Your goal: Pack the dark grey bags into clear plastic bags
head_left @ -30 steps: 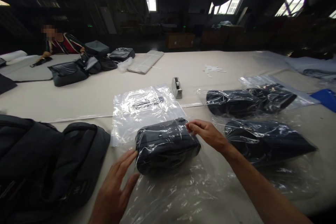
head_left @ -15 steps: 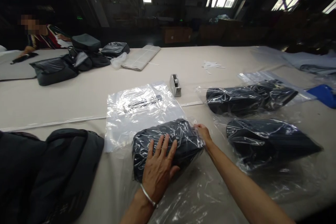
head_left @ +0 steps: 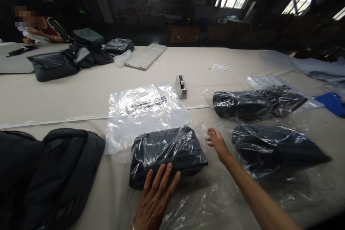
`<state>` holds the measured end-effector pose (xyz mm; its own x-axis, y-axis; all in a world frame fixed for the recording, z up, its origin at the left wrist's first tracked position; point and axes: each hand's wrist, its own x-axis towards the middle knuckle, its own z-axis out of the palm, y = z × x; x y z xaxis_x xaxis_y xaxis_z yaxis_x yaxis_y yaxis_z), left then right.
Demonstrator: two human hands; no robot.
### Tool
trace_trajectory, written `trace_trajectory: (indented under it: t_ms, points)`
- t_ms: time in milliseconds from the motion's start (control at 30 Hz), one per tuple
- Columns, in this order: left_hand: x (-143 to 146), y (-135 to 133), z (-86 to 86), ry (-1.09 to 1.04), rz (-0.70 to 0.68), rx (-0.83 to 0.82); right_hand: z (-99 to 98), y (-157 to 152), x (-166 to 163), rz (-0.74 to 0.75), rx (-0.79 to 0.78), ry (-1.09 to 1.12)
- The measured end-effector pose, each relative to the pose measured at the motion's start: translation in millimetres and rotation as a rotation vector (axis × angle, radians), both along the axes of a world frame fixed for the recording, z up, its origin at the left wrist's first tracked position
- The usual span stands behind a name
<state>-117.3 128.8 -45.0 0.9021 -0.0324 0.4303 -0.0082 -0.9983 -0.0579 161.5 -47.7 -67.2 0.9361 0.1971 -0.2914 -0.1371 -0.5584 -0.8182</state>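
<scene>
A dark bag in clear plastic (head_left: 165, 151) lies on the table in front of me. My left hand (head_left: 157, 197) rests on its near side with fingers stretched out over the plastic. Just off the bag's right end, my right hand (head_left: 217, 143) is apart from it, fingers loosely curled and spread, holding nothing I can see. Loose clear film (head_left: 199, 201) spreads out toward me below the bag. Behind the bag lies a stack of printed clear plastic bags (head_left: 121, 118), its near edge close to the wrapped bag.
Two more wrapped dark bags (head_left: 277, 145) (head_left: 239, 104) lie on the right. Dark backpacks (head_left: 64, 172) fill the near left. A tape dispenser (head_left: 181, 87) stands behind the plastic stack. White strips (head_left: 219, 67) lie farther back. A person (head_left: 51, 28) works at the far left beside several bags.
My left hand has slid back toward me, from the bag's top to its near side. My right hand has let go of the plastic at the bag's right end and opened.
</scene>
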Motion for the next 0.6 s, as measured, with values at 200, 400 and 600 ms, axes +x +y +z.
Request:
trace_trajectory:
  t_ms: [200, 400, 600]
  points:
    - [-46, -5, -61.8, 0.064, -0.047, 0.084, -1.4, -18, -46, 0.203, 0.291, 0.181]
    - [-86, -6, -120.6, 0.117, -0.102, 0.148, 29.7, -29, -83, 0.124, 0.142, -0.414]
    - [-94, -13, -138.1, 0.095, -0.268, 0.155, 51.5, -13, -161, 1.190, 0.239, -0.539]
